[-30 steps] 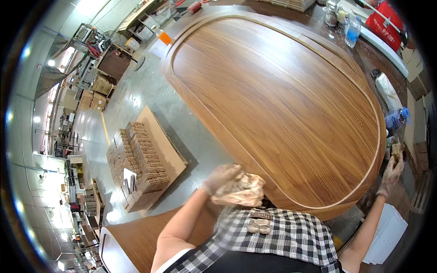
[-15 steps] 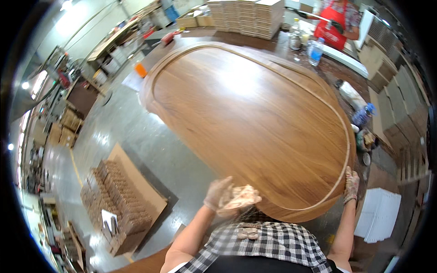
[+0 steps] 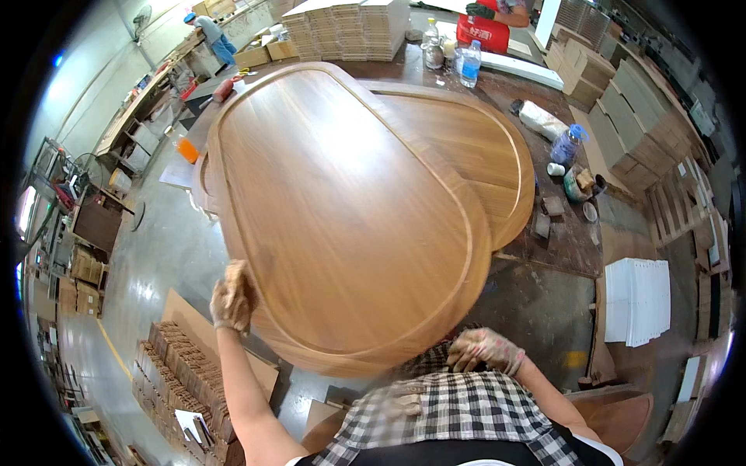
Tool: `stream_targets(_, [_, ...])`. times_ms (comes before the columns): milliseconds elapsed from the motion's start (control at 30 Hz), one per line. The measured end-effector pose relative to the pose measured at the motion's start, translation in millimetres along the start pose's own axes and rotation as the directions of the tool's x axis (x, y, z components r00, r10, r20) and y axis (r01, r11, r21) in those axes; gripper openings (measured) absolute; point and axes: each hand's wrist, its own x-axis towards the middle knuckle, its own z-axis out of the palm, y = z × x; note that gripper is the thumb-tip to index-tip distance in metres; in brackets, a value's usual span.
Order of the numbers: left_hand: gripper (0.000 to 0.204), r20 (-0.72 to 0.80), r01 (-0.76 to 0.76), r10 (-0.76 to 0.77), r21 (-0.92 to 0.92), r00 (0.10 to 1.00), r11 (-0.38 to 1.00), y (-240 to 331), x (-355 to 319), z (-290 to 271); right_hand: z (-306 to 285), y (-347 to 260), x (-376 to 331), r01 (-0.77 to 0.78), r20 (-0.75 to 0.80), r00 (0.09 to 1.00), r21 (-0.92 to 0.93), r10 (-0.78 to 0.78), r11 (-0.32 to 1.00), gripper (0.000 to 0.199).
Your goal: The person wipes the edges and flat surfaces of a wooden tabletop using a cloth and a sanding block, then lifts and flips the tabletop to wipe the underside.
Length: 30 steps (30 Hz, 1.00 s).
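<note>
A large oval-ended wooden panel (image 3: 350,233) with a groove along its rim lies before me, its near end beyond the table edge. Beneath it, a similar grooved panel (image 3: 474,147) shows at the right. At the left edge of the upper panel is my gloved left hand (image 3: 233,301), fingers bent; I cannot make out whether a cloth is in it. My gloved right hand (image 3: 488,349) is closed by the checked apron (image 3: 466,396), just off the panel's near right edge. What its curled fingers hold, if anything, is hidden.
Bottles (image 3: 471,64), a blue-capped bottle (image 3: 569,145) and a jar (image 3: 579,183) stand on the dark table (image 3: 571,248). Stacked boards (image 3: 342,31) rise at the back. White panels (image 3: 639,301) lie right, a cardboard stack (image 3: 183,373) left. A co-worker in red (image 3: 482,31) stands beyond.
The upper panel has swung round, uncovering part of the lower one. My left hand has moved left to its edge. My right hand has left the right edge and come in toward the apron.
</note>
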Motion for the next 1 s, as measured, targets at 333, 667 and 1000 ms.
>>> stream_targets(333, [0.065, 0.527, -0.202, -0.407, -0.404, 0.746, -0.892, 91, -146, -128, 40, -140, 15, 0.203, -0.195, 0.805, -0.798, -0.561, 0.568, 0.023])
stream_targets(667, [0.049, 0.598, 0.175, -0.008, -0.248, 0.801, -0.953, 93, -111, -274, 52, -215, 119, 0.318, 0.107, 0.830, -0.897, -0.548, 0.307, 0.021])
stream_targets(1000, [0.060, 0.513, 0.391, -0.358, -0.846, 0.780, -0.362, 90, -136, -219, 30, -224, 130, 0.412, 0.200, 0.847, -0.832, -0.492, 0.372, 0.017])
